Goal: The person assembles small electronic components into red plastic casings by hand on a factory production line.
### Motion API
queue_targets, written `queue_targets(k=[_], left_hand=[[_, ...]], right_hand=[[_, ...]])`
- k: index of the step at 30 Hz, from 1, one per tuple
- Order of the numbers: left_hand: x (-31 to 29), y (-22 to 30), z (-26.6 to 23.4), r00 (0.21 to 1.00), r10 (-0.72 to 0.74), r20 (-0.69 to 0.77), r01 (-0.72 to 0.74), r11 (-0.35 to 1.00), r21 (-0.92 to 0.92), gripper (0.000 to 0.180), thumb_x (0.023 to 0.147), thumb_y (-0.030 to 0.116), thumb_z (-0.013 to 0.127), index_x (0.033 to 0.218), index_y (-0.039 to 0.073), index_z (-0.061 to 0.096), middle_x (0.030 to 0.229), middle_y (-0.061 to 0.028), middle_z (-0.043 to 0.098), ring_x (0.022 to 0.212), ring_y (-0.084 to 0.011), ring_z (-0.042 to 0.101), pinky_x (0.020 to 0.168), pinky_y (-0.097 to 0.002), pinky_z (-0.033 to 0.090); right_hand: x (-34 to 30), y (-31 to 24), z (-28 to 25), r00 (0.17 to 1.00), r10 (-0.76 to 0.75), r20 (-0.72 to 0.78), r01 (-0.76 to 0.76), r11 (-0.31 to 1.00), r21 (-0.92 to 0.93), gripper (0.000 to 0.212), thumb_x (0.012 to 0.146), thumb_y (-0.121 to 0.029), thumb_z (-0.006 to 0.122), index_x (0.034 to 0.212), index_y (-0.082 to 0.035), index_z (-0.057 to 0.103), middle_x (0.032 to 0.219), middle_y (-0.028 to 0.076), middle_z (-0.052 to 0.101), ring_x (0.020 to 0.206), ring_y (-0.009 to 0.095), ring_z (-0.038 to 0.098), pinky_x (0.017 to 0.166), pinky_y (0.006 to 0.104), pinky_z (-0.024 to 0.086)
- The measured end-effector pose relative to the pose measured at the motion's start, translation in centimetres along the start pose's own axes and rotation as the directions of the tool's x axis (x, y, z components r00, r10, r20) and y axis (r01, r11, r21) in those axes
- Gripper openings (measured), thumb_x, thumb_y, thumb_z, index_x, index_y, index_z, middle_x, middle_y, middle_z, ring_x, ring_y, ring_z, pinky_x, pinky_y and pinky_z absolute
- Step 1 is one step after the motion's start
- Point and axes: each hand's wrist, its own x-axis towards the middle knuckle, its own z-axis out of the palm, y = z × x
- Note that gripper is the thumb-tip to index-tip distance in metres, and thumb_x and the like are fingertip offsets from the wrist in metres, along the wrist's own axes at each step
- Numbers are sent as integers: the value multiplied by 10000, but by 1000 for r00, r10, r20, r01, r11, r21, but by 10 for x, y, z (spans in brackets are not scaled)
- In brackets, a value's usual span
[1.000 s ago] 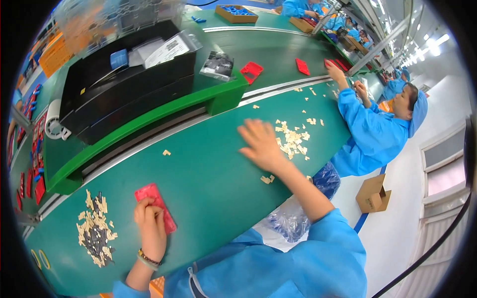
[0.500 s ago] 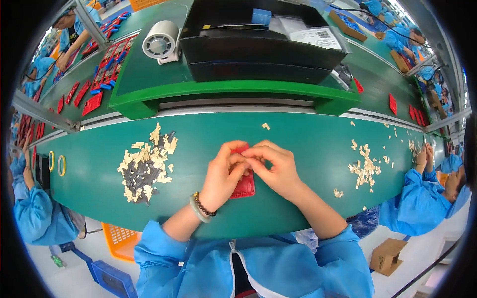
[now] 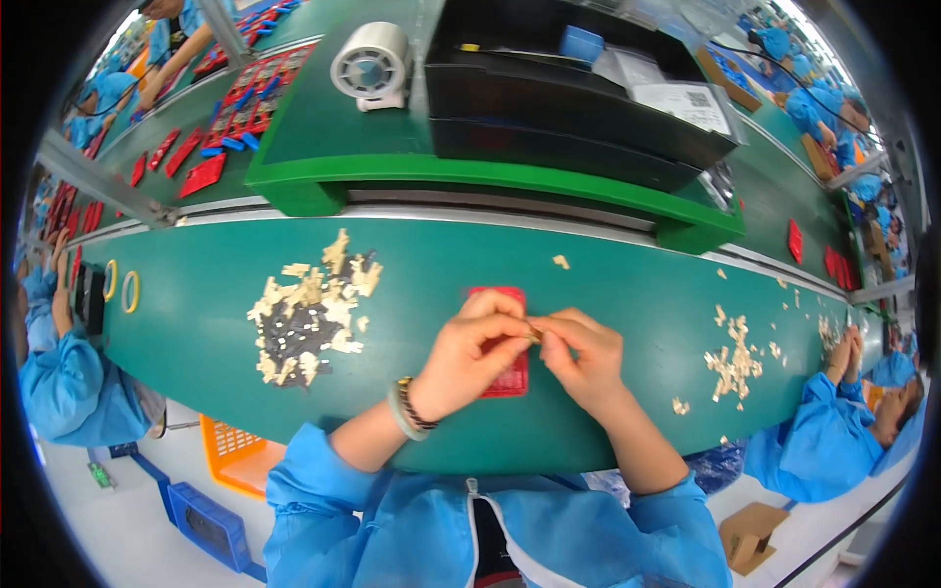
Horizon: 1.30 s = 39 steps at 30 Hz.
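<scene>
In my head view, the left hand [image 3: 470, 348] and the right hand [image 3: 590, 365] meet above the red plastic part [image 3: 508, 382], near the middle of the green worktop [image 3: 441, 257]. I see both hands closed in fingertip pinches, thumbs and fingers pressed together on one small brownish piece [image 3: 534, 336], which appears to be shared between them. The piece is too small and too covered for me to tell its kind. I judge that two pinches serve here because so slight a piece offers little to hold, and each hand steadies it for the other.

The red plastic part lies on the worktop directly before the person, partly hidden by the left hand; whether that hand touches it, I cannot tell. Its central place presumably suits both arms equally.

To the left lies a mixed heap [image 3: 299, 328] of beige and dark pieces; to the right, a looser beige scatter [image 3: 733, 370]. Both seem placed to flank the hands within reach. A lone beige piece [image 3: 561, 262] lies beyond the hands. The black box [image 3: 578, 132] and white fan [image 3: 371, 64] stand on the raised green shelf [image 3: 490, 174], I suppose to keep their bulk off the worktop.
</scene>
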Motion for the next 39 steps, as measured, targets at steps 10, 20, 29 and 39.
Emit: queue_targets(k=[10, 20, 29, 39], left_hand=[[0, 6, 7, 742, 602, 296, -666, 607, 433, 188, 769, 78, 641, 940, 0, 646, 1038, -119, 640, 905, -266, 621, 777, -374, 512], [11, 2, 5, 752, 632, 191, -611, 559, 561, 240, 638, 103, 662, 864, 25, 639, 831, -75, 619, 711, -215, 585, 609, -333, 471], [0, 10, 7, 899, 392, 193, -402, 570, 717, 257, 762, 124, 582, 1005, 40, 576, 927, -81, 558, 877, -218, 548, 745, -321, 441], [-1, 25, 2, 943, 299, 144, -328, 774, 542, 355, 787, 93, 569, 1135, 28, 539, 946, -132, 577, 927, -310, 566, 841, -382, 469]], right_hand=[[5, 24, -62, 876, 393, 282, -362, 919, -155, 155, 741, 20, 721, 870, -37, 657, 866, 11, 609, 718, 68, 540, 596, 212, 425], [12, 4, -30, 948, 90, 304, -137, 981, 136, 200, 737, -72, 756, 785, -55, 562, 822, 45, 586, 691, 189, 582, 594, 293, 470], [-5, 9, -66, 725, 314, 613, -296, 946, -135, 175, 700, -31, 745, 801, -28, 603, 774, 87, 591, 626, 203, 589, 560, 312, 468], [12, -30, -9, 975, -121, 186, 189, 893, -409, 178, 675, -52, 726, 806, -57, 605, 864, 78, 596, 809, 268, 567, 697, 383, 413]])
